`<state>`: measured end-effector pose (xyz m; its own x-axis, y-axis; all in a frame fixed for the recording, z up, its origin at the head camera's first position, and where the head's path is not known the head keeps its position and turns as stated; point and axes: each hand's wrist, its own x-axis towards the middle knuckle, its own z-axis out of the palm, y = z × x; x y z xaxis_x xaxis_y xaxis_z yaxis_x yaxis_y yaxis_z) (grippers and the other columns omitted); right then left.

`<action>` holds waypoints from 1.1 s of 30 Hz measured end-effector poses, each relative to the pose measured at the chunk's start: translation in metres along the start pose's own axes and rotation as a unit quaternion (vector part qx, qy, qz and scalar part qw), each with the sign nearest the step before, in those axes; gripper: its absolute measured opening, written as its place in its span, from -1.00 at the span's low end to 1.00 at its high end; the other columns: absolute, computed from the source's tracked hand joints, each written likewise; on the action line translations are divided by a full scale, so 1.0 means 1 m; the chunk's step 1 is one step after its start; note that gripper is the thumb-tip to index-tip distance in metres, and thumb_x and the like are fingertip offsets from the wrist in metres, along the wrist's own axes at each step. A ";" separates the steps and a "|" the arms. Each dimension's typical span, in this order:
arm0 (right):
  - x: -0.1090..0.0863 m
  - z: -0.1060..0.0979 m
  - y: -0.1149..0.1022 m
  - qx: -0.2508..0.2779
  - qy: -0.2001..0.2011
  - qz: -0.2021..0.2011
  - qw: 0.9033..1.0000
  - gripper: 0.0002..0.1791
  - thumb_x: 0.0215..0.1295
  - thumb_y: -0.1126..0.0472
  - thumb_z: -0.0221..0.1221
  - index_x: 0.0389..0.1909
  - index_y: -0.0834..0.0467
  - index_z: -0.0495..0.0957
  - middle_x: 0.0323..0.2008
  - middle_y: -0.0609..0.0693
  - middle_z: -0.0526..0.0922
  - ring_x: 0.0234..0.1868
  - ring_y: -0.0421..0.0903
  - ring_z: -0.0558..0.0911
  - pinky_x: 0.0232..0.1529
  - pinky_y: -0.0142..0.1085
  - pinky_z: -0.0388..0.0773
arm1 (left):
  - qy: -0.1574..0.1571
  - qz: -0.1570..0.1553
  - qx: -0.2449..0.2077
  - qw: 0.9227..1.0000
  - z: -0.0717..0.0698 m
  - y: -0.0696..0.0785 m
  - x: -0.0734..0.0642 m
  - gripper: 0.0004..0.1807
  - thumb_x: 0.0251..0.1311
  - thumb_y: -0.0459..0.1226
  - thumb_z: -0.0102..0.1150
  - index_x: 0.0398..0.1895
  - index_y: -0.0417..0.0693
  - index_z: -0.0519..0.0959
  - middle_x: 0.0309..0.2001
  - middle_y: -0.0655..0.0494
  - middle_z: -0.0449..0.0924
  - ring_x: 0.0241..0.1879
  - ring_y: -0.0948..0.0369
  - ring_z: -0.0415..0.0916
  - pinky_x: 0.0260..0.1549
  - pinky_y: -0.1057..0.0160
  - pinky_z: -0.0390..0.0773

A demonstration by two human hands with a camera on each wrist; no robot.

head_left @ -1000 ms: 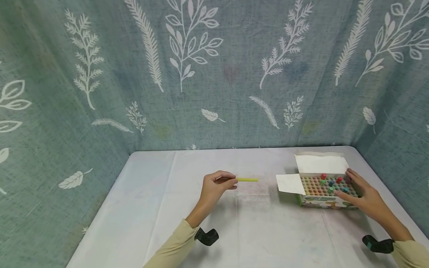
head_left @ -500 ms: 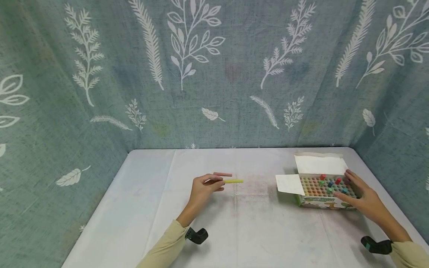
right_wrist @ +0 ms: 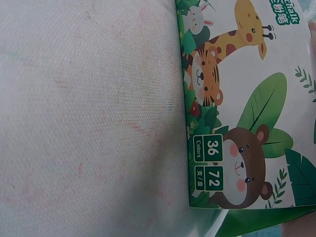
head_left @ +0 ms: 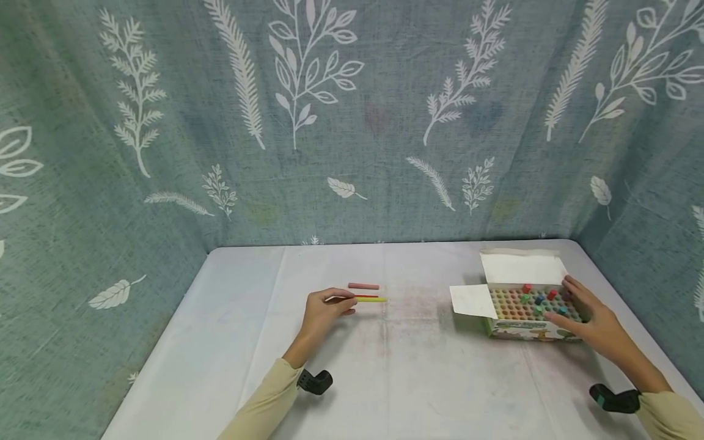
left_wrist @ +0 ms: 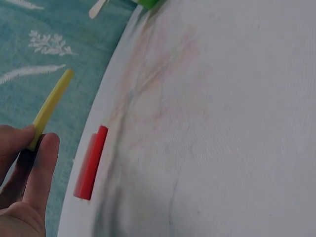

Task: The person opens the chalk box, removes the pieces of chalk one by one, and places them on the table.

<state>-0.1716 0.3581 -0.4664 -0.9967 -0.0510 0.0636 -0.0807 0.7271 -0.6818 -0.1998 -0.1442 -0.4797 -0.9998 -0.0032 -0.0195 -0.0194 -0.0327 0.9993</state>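
My left hand [head_left: 323, 310] pinches a yellow chalk stick [head_left: 374, 299] between thumb and fingertips, over the middle of the table. In the left wrist view the yellow stick [left_wrist: 53, 104] points up and away from the fingers. A bright red chalk stick [left_wrist: 95, 163] lies on the table beside a duller pinkish-red chalk stick [head_left: 363, 286]. At the right, my right hand [head_left: 596, 316] holds the open chalk box [head_left: 528, 330], its thumb at the front edge and fingers at the far right side. Several coloured sticks stand in the box's holes.
The box's white side flap [head_left: 472, 300] sticks out leftward and its lid [head_left: 524, 267] stands up behind. A white cloth with faint chalk smudges covers the table [head_left: 440, 379]. A leaf-patterned curtain [head_left: 385, 177] hangs along the back and sides.
My left hand has moved left with the yellow chalk stick. The pinkish-red and bright red sticks have come into sight beside it. The right hand stays on the box.
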 end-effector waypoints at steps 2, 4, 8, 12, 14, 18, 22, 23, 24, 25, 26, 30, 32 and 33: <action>0.000 0.000 0.000 -0.001 0.002 0.000 1.000 0.05 0.21 -0.08 0.24 0.49 0.20 -0.22 0.46 0.27 -0.24 0.38 0.43 -0.19 0.05 0.47 -0.08 | 0.007 -0.006 0.003 1.000 -0.001 -0.002 0.001 -0.83 0.02 -0.47 0.34 -0.28 -0.34 0.66 -0.20 -0.22 0.60 -0.16 -0.21 0.58 -0.23 0.11 0.62; 0.000 0.000 0.000 0.000 0.003 0.000 1.000 0.05 0.21 -0.08 0.24 0.49 0.21 -0.21 0.46 0.27 -0.23 0.38 0.43 -0.18 0.05 0.47 -0.08 | 0.015 -0.013 0.011 1.000 -0.002 -0.004 0.003 -0.83 0.01 -0.48 0.34 -0.29 -0.36 0.66 -0.20 -0.24 0.59 -0.17 -0.19 0.59 -0.23 0.10 0.62; -0.001 0.000 0.000 0.003 0.000 0.002 1.000 0.05 0.21 -0.08 0.24 0.49 0.19 -0.21 0.47 0.26 -0.24 0.38 0.43 -0.18 0.03 0.48 -0.07 | 0.036 -0.040 0.039 0.998 -0.002 -0.009 0.006 -0.86 0.00 -0.47 0.35 -0.32 -0.33 0.68 -0.23 -0.21 0.59 -0.24 -0.11 0.63 -0.26 0.09 0.63; 0.000 0.000 0.001 0.003 0.000 0.004 1.000 0.06 0.21 -0.10 0.24 0.49 0.17 -0.21 0.47 0.25 -0.25 0.38 0.42 -0.19 0.02 0.48 -0.08 | 0.051 -0.050 0.065 0.995 -0.003 -0.015 0.009 -0.87 0.01 -0.45 0.35 -0.33 -0.30 0.69 -0.27 -0.17 0.62 -0.32 -0.02 0.66 -0.31 0.15 0.64; 0.000 0.001 0.002 0.001 0.005 0.010 1.000 0.06 0.20 -0.12 0.24 0.49 0.15 -0.21 0.48 0.22 -0.25 0.39 0.40 -0.19 0.04 0.48 -0.08 | 0.051 -0.043 0.090 0.994 -0.003 -0.017 0.011 -0.88 0.02 -0.45 0.35 -0.33 -0.29 0.69 -0.29 -0.14 0.63 -0.36 0.02 0.66 -0.35 0.18 0.64; 0.000 0.002 0.003 -0.001 0.007 0.015 1.000 0.07 0.19 -0.14 0.23 0.50 0.14 -0.21 0.48 0.20 -0.25 0.40 0.38 -0.19 0.05 0.47 -0.07 | 0.047 -0.012 0.174 0.984 -0.005 -0.022 0.013 -0.92 0.02 -0.44 0.35 -0.37 -0.26 0.69 -0.38 -0.05 0.65 -0.47 0.13 0.63 -0.48 0.26 0.63; -0.001 0.001 0.002 0.001 0.000 0.007 1.000 0.06 0.21 -0.12 0.23 0.49 0.17 -0.23 0.47 0.25 -0.25 0.38 0.42 -0.20 0.02 0.48 -0.08 | 0.033 0.027 0.250 0.967 -0.008 -0.023 0.014 -0.95 0.01 -0.43 0.36 -0.42 -0.21 0.70 -0.48 0.01 0.64 -0.57 0.18 0.56 -0.59 0.33 0.55; -0.001 0.001 0.002 0.000 0.000 0.008 1.000 0.06 0.21 -0.11 0.23 0.49 0.17 -0.23 0.47 0.26 -0.24 0.38 0.42 -0.20 0.02 0.48 -0.07 | 0.031 0.036 0.265 0.963 -0.008 -0.023 0.015 -0.95 0.01 -0.43 0.37 -0.42 -0.21 0.70 -0.49 0.02 0.63 -0.59 0.18 0.55 -0.60 0.34 0.53; -0.001 0.001 0.002 -0.001 0.002 0.009 1.000 0.06 0.21 -0.11 0.23 0.49 0.17 -0.22 0.47 0.26 -0.24 0.38 0.42 -0.19 0.03 0.48 -0.07 | 0.028 0.046 0.277 0.959 -0.009 -0.022 0.015 -0.95 0.01 -0.43 0.36 -0.43 -0.20 0.70 -0.49 0.02 0.63 -0.59 0.19 0.54 -0.61 0.34 0.52; -0.001 0.001 0.002 -0.001 0.002 0.009 1.000 0.06 0.21 -0.11 0.23 0.49 0.18 -0.22 0.46 0.27 -0.24 0.38 0.42 -0.19 0.03 0.48 -0.07 | 0.029 0.051 0.288 0.956 -0.009 -0.022 0.016 -0.95 0.00 -0.43 0.37 -0.43 -0.19 0.70 -0.49 0.03 0.62 -0.59 0.20 0.53 -0.61 0.35 0.52; -0.001 0.001 0.001 -0.002 0.002 0.009 1.000 0.07 0.21 -0.11 0.23 0.49 0.17 -0.23 0.46 0.27 -0.24 0.38 0.42 -0.19 0.03 0.48 -0.07 | 0.031 0.054 0.295 0.954 -0.009 -0.021 0.016 -0.95 0.00 -0.43 0.37 -0.44 -0.19 0.70 -0.49 0.04 0.62 -0.59 0.20 0.52 -0.61 0.35 0.51; 0.000 0.000 0.001 -0.001 0.004 0.004 1.000 0.06 0.21 -0.10 0.24 0.49 0.19 -0.22 0.46 0.27 -0.23 0.38 0.42 -0.19 0.04 0.47 -0.08 | 0.037 0.060 0.318 0.945 -0.009 -0.019 0.015 -0.95 -0.01 -0.44 0.37 -0.46 -0.18 0.70 -0.47 0.07 0.61 -0.58 0.26 0.49 -0.59 0.34 0.52; 0.001 0.000 0.001 -0.001 0.004 0.003 1.000 0.06 0.21 -0.10 0.24 0.49 0.19 -0.22 0.46 0.27 -0.22 0.38 0.43 -0.18 0.04 0.47 -0.07 | 0.037 0.063 0.324 0.943 -0.009 -0.020 0.016 -0.95 -0.01 -0.44 0.37 -0.46 -0.17 0.70 -0.46 0.08 0.62 -0.55 0.27 0.50 -0.57 0.34 0.52; 0.001 0.000 0.001 -0.001 0.004 0.002 1.000 0.06 0.21 -0.10 0.24 0.49 0.19 -0.22 0.46 0.27 -0.23 0.38 0.43 -0.18 0.04 0.47 -0.07 | 0.037 0.067 0.330 0.941 -0.009 -0.020 0.016 -0.95 -0.01 -0.44 0.37 -0.47 -0.16 0.70 -0.46 0.08 0.62 -0.53 0.27 0.50 -0.55 0.33 0.52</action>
<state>-0.1723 0.3588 -0.4676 -0.9969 -0.0424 0.0668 -0.0766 0.7289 -0.6803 -0.2153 -0.1527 -0.5002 -0.9908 -0.0341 0.1306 0.0842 0.6001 0.7955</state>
